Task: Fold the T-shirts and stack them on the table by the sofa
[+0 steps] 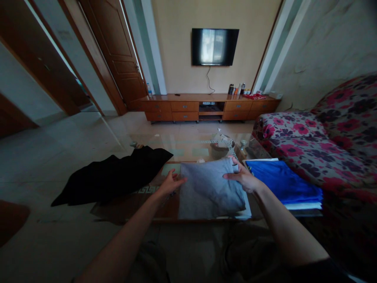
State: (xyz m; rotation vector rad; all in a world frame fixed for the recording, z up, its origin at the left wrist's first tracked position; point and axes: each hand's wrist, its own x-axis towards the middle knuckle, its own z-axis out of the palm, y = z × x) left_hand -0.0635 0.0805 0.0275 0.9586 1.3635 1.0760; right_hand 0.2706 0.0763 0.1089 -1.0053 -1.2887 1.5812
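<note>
A folded grey garment (207, 188) lies on the near part of a glass coffee table (188, 151). My left hand (171, 184) touches its left edge with the fingers spread. My right hand (243, 177) rests on its right edge, fingers apart and pressing on the cloth. A black garment (112, 179) is spread out to the left, hanging over the table's left edge. To the right sits a stack of folded cloth with a blue piece (282, 182) on top.
A floral sofa (324, 133) stands at the right, close to the table. Small items, among them a bowl (219, 149), sit at the table's far end. A wooden TV cabinet (210, 106) and a wall TV (215, 46) are at the back. A wooden door (118, 51) is at the left.
</note>
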